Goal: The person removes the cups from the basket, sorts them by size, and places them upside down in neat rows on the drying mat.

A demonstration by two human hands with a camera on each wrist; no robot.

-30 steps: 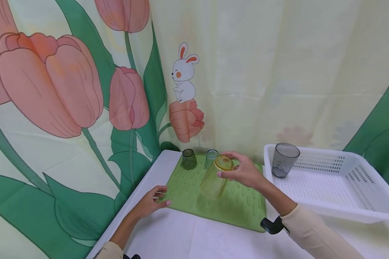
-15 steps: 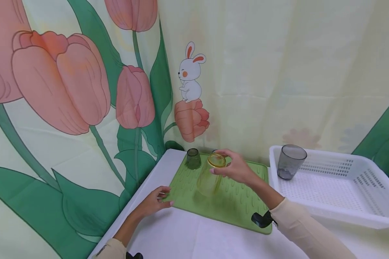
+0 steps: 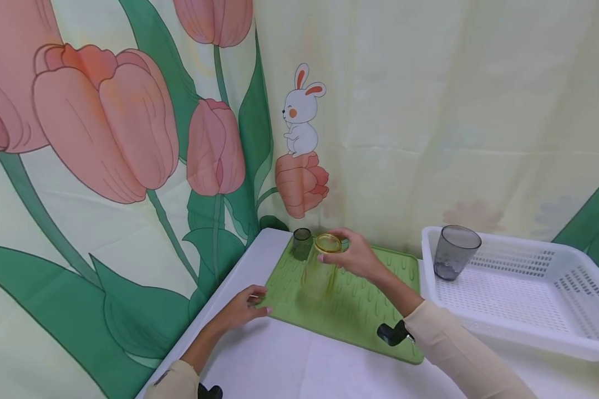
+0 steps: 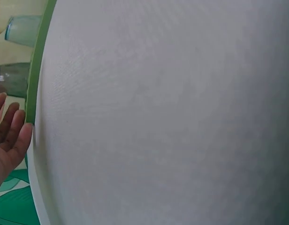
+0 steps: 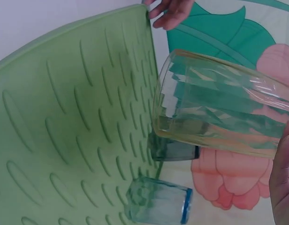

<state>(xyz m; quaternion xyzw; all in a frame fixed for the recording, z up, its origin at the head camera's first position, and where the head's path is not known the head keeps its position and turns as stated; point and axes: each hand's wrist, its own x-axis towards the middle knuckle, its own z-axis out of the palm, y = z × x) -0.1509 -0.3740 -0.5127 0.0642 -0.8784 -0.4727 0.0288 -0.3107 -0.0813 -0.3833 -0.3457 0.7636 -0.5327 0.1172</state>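
The right hand (image 3: 356, 256) grips a yellow glass (image 3: 318, 280) near its rim, fingers and thumb on opposite sides. In the right wrist view the yellow glass (image 5: 219, 103) is held over the green mat (image 5: 79, 103), with a gap between its base and the mat. The left hand (image 3: 239, 309) rests at the mat's left front corner, fingers loosely bent and holding nothing. A small dark glass (image 3: 301, 244) stands at the mat's back left. Beside it a small bluish glass (image 5: 161, 201) stands on the mat, mostly hidden behind the right hand in the head view.
Right of the mat stands a white perforated basket (image 3: 509, 327) with a grey glass (image 3: 455, 252) leaning in its left back corner. A printed curtain (image 3: 389, 138) hangs behind and left of the white table (image 3: 289, 354).
The right hand has moved left over the mat with the yellow glass, which is more upright. The left hand has stayed by the mat's corner; the head view has shifted slightly.
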